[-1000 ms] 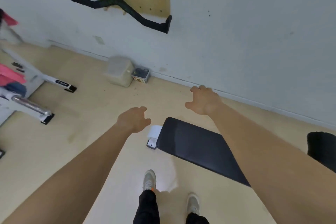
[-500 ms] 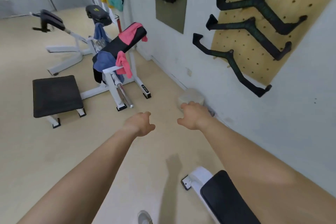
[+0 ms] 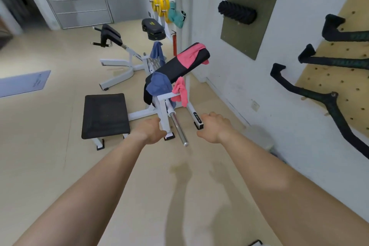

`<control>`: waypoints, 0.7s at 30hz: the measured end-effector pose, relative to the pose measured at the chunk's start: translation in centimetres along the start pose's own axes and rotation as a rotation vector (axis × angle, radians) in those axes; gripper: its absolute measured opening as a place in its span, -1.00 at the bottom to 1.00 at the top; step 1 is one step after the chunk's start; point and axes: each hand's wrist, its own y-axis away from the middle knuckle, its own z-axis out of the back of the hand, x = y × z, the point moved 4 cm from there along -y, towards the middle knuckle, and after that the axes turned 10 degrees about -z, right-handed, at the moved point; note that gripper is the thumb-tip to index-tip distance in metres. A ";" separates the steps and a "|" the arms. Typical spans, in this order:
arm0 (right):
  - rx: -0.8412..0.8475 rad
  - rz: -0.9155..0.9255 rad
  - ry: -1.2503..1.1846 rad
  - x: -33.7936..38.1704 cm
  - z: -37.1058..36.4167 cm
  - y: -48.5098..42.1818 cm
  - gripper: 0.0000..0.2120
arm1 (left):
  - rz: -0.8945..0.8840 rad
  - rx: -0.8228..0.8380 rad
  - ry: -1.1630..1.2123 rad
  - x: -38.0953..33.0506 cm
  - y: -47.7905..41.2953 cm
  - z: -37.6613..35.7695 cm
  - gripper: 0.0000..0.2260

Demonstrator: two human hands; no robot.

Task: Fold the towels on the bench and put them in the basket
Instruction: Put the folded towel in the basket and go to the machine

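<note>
Beige floor (image 3: pixel 50 166); white wall (image 3: pixel 239 78). Bench (image 3: pixel 175 67) carries pink towel (image 3: pixel 191 55) at top edge, blue towel (image 3: pixel 158 84) at lower edge. Left hand (image 3: pixel 148 131), right hand (image 3: pixel 214 127): apparently loosely curled, empty.

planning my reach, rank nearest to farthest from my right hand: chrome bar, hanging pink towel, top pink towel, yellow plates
1. chrome bar, left of right hand
2. hanging pink towel, bench frame
3. top pink towel, upper pad
4. yellow plates, back rack
</note>
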 end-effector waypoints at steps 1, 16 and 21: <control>-0.002 0.006 -0.004 0.6 0.2 -1.6 -0.54 | -0.010 -0.014 0.003 0.6 -1.2 0.6 -0.46; 0.133 -0.037 -0.118 5.3 2.1 -35.0 -0.40 | -0.024 0.046 -0.064 9.4 -31.8 8.0 -0.51; 0.175 -0.073 -0.134 6.0 2.5 -45.2 -0.50 | 0.017 0.098 -0.010 12.1 -42.1 9.4 -0.50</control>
